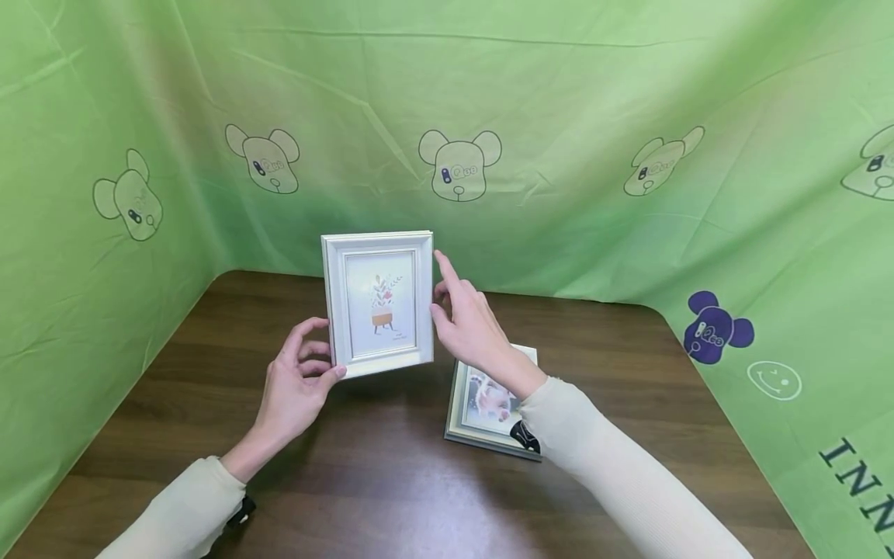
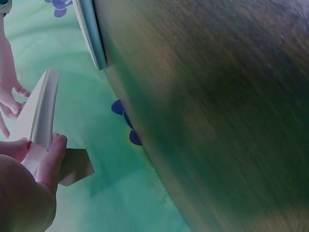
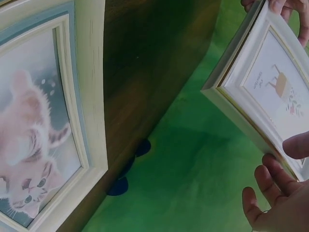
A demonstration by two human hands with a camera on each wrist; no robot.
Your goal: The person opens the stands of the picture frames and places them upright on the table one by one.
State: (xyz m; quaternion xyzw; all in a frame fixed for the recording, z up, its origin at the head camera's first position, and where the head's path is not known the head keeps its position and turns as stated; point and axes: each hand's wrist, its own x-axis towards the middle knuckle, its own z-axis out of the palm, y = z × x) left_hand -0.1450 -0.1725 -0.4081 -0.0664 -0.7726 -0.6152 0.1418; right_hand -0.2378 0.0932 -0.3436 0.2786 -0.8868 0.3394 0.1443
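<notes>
A white picture frame (image 1: pixel 380 369) with a potted-plant print is held up above the table, its front facing the head camera. My left hand (image 1: pixel 296 380) grips its lower left corner, thumb on the front. In the left wrist view the frame (image 2: pixel 44 108) appears edge-on, with a brown flap (image 2: pixel 76 166) sticking out behind. My right hand (image 1: pixel 471 322) is at the right edge, index finger extended and the other fingers loosely bent. In the right wrist view its thumb (image 3: pixel 297 145) overlaps the front, and a fingertip is right at the side.
A second picture frame (image 1: pixel 457 407), with a kitten picture (image 3: pixel 34 145), lies on the brown wooden table (image 1: pixel 391 466), partly hidden below my right forearm. Green cloth (image 1: pixel 552 85) printed with bear heads rises around the back and sides of the table.
</notes>
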